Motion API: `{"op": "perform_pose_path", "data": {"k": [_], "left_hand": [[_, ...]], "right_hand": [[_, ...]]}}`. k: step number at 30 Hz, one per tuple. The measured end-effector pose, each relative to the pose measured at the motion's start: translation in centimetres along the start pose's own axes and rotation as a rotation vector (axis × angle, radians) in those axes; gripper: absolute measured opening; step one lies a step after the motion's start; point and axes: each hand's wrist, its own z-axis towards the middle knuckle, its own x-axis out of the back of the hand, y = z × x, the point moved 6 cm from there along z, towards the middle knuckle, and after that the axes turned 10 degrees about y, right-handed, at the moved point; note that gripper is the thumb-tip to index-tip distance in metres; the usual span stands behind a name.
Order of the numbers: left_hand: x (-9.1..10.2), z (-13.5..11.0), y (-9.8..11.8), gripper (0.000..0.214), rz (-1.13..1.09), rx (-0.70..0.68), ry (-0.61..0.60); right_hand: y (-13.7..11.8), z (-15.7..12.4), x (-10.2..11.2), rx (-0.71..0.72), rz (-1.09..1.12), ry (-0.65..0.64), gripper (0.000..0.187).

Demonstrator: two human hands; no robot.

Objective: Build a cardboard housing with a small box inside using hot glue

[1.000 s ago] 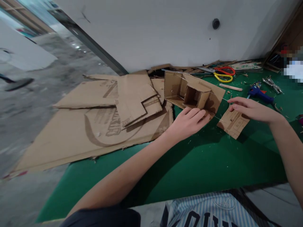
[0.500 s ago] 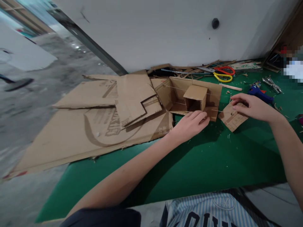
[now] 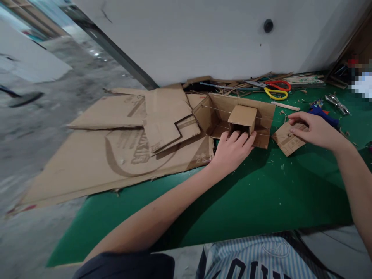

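An open cardboard model (image 3: 223, 106) with a small box (image 3: 243, 115) inside stands on the green table (image 3: 255, 193). My left hand (image 3: 232, 149) lies against its front edge, fingers curled onto the model's floor below the small box. My right hand (image 3: 312, 130) rests on a loose cardboard piece (image 3: 286, 141) just right of the model, fingers bent over its top edge. Thin threads run across the model toward that piece.
Large flat cardboard sheets (image 3: 116, 155) cover the table's left part and overhang its edge. Along the wall lie red-and-yellow scissors (image 3: 274, 89), cardboard strips, a wooden stick (image 3: 285, 105), a blue glue gun (image 3: 324, 115) and pliers (image 3: 337, 104). Small scraps dot the green surface.
The model was turned from tilted to standing with its open side facing me. My left hand moved up onto its front edge; my right hand stayed on the loose piece.
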Motion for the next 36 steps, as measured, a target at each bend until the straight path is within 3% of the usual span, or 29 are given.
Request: {"op": "perform_pose_path", "data": {"k": [7, 18, 27, 29, 34, 36], "left_hand": [[0.6, 0.3, -0.1, 0.049, -0.022, 0.045, -0.001], [0.2, 0.3, -0.2, 0.052, -0.044, 0.068, -0.073], [0.4, 0.4, -0.2, 0.057, -0.052, 0.06, -0.102], [0.3, 0.4, -0.5, 0.057, -0.037, 0.053, -0.114], [0.5, 0.3, -0.9, 0.058, -0.02, 0.029, -0.104], [0.5, 0.3, -1.0, 0.059, -0.031, 0.038, -0.113]], "right_hand": [[0.1, 0.1, -0.1, 0.062, -0.044, -0.002, 0.054], [-0.1, -0.1, 0.4, 0.017, -0.067, -0.034, 0.058], [-1.0, -0.2, 1.7, 0.013, -0.136, 0.076, 0.046], [-0.7, -0.4, 2.4, -0.028, -0.162, 0.001, 0.046], [0.1, -1.6, 2.1, -0.1, -0.165, -0.344, 0.055], [-0.1, -2.0, 1.6, -0.071, -0.208, -0.385, 0.058]]}}
